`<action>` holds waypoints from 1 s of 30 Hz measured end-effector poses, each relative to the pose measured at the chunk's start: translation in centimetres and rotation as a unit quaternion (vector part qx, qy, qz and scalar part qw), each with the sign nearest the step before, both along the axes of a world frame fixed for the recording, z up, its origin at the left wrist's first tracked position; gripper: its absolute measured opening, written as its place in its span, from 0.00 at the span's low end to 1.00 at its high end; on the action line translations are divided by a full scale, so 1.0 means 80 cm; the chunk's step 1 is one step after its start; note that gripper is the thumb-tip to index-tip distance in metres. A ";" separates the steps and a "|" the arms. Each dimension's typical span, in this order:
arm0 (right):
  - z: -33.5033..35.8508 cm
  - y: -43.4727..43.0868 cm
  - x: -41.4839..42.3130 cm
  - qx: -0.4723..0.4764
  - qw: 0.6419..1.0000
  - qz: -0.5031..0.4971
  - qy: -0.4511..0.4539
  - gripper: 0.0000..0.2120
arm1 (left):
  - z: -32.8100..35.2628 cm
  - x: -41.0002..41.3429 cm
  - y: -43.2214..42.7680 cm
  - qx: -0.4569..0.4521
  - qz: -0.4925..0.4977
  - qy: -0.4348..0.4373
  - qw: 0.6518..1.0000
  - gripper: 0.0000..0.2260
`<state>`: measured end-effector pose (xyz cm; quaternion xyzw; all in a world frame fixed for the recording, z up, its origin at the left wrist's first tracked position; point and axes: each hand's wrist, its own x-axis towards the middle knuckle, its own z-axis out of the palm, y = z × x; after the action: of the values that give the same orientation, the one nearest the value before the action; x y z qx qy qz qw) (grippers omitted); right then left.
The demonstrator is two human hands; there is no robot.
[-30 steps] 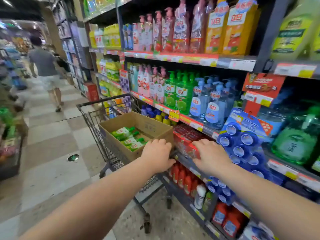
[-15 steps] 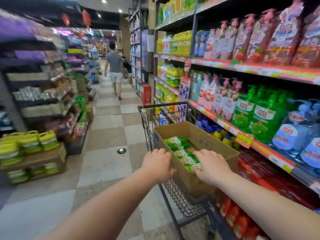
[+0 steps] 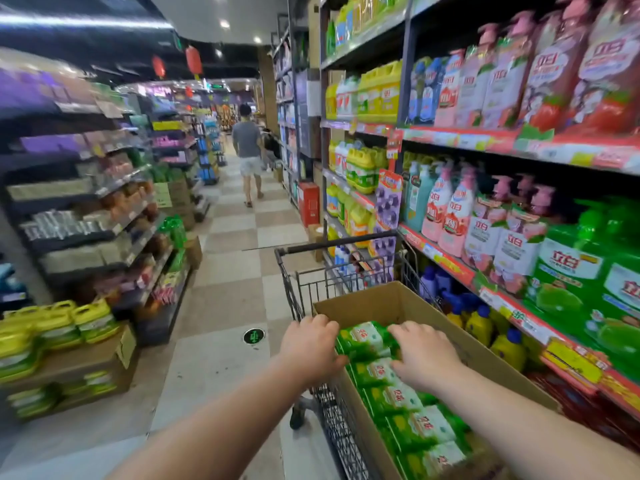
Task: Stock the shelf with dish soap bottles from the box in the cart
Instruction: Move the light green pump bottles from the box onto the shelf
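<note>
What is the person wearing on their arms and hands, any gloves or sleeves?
Nothing visible. The left hand and right hand are ungloved, with no rings, watch or bands showing. The left forearm and right forearm are bare to the frame's edge; no sleeve shows.
</note>
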<state>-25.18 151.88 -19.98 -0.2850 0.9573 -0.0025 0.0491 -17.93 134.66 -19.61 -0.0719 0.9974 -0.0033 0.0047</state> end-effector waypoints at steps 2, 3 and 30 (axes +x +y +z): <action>-0.005 0.003 -0.023 0.006 1.000 -0.012 -0.016 0.29 | -0.007 -0.027 -0.001 -0.004 -0.004 -0.011 1.000 0.25; -0.008 0.004 -0.033 0.007 1.000 -0.015 -0.021 0.29 | -0.008 -0.040 -0.002 -0.006 -0.004 -0.013 1.000 0.25; -0.192 -0.030 -0.255 0.053 0.926 -0.291 -0.236 0.25 | -0.226 -0.419 -0.071 0.006 -0.205 -0.234 0.950 0.33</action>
<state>-45.59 149.48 -35.34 0.0180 0.9575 -0.0328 0.2860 -51.43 129.01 -37.69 0.1371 0.9616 -0.0151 0.2374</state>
